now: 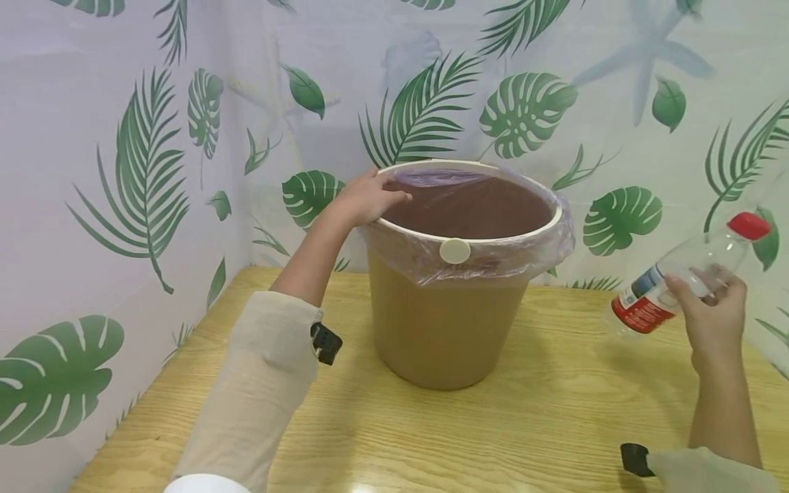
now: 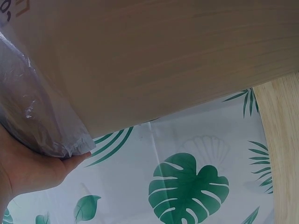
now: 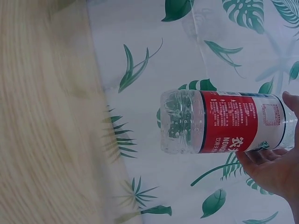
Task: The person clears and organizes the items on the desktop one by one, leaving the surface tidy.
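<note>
A tan trash bin (image 1: 446, 329) stands upright on the table, with a thin clear plastic liner (image 1: 493, 263) folded over its pale rim. My left hand (image 1: 366, 197) grips the rim at its left side, over the liner; the left wrist view shows that hand (image 2: 35, 168) against the hanging plastic and the bin's side (image 2: 154, 60). To the right of the bin, my right hand (image 1: 715, 315) holds a clear plastic bottle (image 1: 690, 263) above the table. The bottle tilts, its red cap up and to the right. Its red and white label (image 3: 231, 121) faces the right wrist view.
The bin sits on a wood-grain table (image 1: 542, 424). A white wall covering (image 1: 246, 41) with green leaf prints rises behind and along the left side. Black straps (image 1: 325, 342) show at both sleeves.
</note>
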The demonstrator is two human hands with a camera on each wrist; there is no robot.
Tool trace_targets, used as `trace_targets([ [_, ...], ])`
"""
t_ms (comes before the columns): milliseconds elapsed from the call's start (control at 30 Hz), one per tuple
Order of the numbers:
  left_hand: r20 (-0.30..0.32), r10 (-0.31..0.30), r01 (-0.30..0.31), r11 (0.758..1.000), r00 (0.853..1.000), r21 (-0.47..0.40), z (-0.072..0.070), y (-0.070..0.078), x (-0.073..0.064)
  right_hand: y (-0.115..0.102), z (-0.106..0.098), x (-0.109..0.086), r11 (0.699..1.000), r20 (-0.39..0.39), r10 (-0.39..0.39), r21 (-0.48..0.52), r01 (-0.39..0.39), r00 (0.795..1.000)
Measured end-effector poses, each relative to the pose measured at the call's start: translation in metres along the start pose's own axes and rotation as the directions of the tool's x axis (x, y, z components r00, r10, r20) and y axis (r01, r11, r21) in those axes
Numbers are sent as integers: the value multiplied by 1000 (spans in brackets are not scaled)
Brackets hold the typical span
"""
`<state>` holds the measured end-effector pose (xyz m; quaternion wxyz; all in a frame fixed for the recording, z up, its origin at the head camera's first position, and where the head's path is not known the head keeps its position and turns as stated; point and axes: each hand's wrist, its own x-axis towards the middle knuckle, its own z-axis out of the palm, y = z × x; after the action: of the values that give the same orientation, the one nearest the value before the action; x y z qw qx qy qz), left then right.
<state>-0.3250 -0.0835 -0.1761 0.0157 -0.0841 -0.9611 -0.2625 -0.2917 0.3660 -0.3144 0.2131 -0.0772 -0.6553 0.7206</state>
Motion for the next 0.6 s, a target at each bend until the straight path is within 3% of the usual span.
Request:
trace_targets([
  [367,8,-7,7,1000,1000,2,-2,0,-2,-11,10,-4,994,11,-65,88,64,998],
  [600,6,9,-9,1000,1000,18,0,-1,1,-13,14,-7,995,11,-79,55,78,997],
])
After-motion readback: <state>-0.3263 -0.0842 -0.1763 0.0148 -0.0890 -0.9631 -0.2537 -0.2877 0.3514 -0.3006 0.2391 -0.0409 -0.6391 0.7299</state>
